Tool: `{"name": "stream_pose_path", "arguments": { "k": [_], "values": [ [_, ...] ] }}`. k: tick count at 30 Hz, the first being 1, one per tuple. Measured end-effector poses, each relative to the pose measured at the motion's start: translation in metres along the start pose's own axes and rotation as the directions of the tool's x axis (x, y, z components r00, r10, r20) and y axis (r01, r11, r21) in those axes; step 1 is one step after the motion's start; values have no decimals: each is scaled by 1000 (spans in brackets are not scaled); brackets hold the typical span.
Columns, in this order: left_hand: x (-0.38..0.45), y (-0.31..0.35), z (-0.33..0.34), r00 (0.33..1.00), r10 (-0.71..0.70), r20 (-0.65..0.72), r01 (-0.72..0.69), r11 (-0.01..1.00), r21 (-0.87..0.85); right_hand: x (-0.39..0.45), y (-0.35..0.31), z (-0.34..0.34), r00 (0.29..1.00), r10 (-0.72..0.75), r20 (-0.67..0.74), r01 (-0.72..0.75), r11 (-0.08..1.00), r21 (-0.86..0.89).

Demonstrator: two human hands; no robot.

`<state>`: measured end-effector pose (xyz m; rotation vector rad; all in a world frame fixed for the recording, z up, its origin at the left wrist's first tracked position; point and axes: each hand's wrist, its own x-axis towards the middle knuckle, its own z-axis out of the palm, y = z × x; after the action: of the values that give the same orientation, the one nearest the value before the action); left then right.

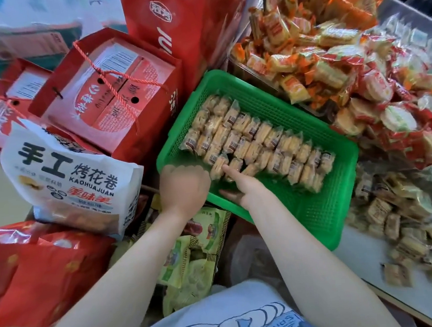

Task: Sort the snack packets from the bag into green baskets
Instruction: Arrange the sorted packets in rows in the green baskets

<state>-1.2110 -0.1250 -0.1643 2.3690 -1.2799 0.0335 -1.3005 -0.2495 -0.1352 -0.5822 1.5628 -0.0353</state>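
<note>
A green basket (317,214) sits in front of me, tilted, with rows of clear snack packets (260,146) of pale biscuits lined up inside. My left hand (183,190) is at the basket's near-left corner. Its fingers curl down out of sight around the end packet (217,166) of the nearest row. My right hand (247,189) reaches over the near rim; its straight index finger touches a packet beside that one and its thumb points left along the rim. A white printed snack bag (66,177) stands to the left of the basket.
Red gift boxes (108,100) and a tall red carton (169,22) crowd the left and back. Heaps of orange-yellow packets (292,58), red packets (389,109) and brown packets (406,234) fill the counter at right. Green pouches (192,255) lie below the basket.
</note>
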Motion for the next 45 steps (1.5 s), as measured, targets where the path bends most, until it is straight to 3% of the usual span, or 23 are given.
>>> {"name": "stream_pose_path", "arguments": {
  "k": [3,6,10,14,21,25,34,40,45],
  "values": [
    [0,0,1,1000,-9,-11,9,1000,4,0,1,2,990,58,132,-86,973,216],
    [1,2,2,1000,-5,-13,5,1000,9,-1,-1,4,982,76,175,-131,936,326],
    [0,1,2,1000,-10,-3,10,1000,3,1,-9,4,981,102,164,-169,864,474],
    [-1,1,1,1000,-10,-1,10,1000,-20,6,-13,1,994,17,110,-77,815,575],
    [0,0,2,1000,-11,-12,11,1000,-15,4,-8,7,1000,14,7,-15,873,488],
    [-1,0,4,1000,-17,-22,17,1000,-2,-1,-4,7,993,17,119,-61,923,381],
    [-2,1,0,999,-10,31,10,1000,10,6,-1,-9,983,-58,173,19,976,218],
    [-5,9,-10,984,-46,171,48,999,-6,-20,3,-50,958,-149,246,87,965,246],
    [-25,82,-3,969,23,247,21,985,-172,-53,13,-142,892,-362,272,266,905,332]
  ]
}}
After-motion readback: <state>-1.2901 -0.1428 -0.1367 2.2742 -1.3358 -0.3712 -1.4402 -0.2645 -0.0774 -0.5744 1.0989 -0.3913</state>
